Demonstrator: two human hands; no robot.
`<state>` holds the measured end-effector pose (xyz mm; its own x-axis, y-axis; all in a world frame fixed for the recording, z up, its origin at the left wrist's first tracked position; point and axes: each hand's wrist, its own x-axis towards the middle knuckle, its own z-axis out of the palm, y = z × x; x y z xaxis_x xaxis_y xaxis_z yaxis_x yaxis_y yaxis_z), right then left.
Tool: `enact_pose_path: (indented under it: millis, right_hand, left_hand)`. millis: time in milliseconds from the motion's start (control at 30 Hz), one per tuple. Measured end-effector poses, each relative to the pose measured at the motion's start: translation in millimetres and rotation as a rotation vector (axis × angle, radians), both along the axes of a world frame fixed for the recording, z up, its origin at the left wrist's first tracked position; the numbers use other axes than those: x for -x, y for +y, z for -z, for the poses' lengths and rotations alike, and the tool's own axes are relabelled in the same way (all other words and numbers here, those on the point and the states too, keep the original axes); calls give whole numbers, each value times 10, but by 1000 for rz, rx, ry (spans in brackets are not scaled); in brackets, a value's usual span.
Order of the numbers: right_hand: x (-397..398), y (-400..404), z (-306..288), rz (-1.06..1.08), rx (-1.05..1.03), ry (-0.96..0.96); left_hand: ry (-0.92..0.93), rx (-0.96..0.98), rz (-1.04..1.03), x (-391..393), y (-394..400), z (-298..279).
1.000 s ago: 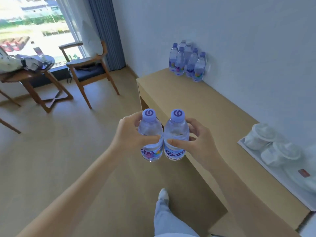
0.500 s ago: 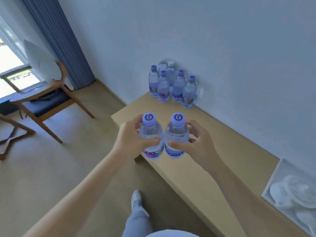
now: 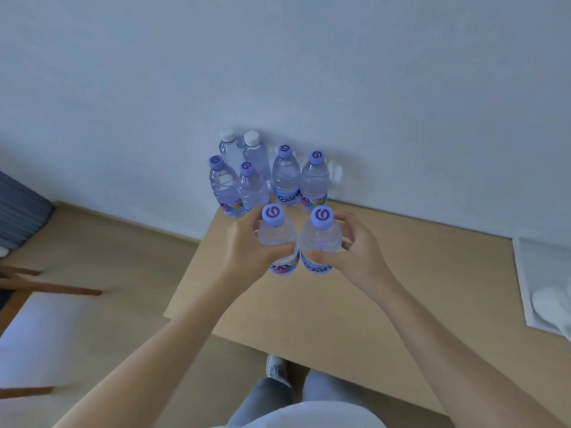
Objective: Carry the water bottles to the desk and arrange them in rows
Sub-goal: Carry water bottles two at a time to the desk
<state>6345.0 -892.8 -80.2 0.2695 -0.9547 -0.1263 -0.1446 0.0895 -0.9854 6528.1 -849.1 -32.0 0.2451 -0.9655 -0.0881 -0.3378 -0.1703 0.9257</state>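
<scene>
- While both hands hover over the desk (image 3: 355, 319), the left hand (image 3: 247, 251) grasps one bottle (image 3: 276, 239).
- Right hand (image 3: 355, 254) grasps a second bottle (image 3: 321, 242), touching the first.
- Six bottles (image 3: 285, 180) stand just beyond the hands, against the wall (image 3: 278, 63).

Colours and patterns, items before me

Bottle in my left hand (image 3: 247, 248): clear, lilac cap with a darker purple swirl (image 3: 273, 214), label blue with white lettering and pink-yellow blotches (image 3: 282, 266). Bottle in my right hand (image 3: 355, 257): clear body (image 3: 321, 239), same lilac swirl cap, blue label with white lettering. Standing group by the wall: four clear bottles with lilac swirl caps (image 3: 315, 157) and blue multicoloured labels; two at the back with plain white caps (image 3: 251, 138). Table (image 3: 386, 304): plain light tan wood. Wall (image 3: 309, 57): pale bluish white, unpatterned. Floor (image 3: 108, 248): beige. Tray at the right edge (image 3: 525, 273): white. Curtain (image 3: 18, 211): dark blue, pleated. My trousers (image 3: 262, 400): light grey-blue.
</scene>
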Motion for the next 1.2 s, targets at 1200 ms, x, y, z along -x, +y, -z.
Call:
enact_pose_path:
  millis: [1200]
  right_hand:
    - [-192,-1113,826,-5,-63,57]
  left_hand:
    - [-39,47,263,-439,-1389,1062]
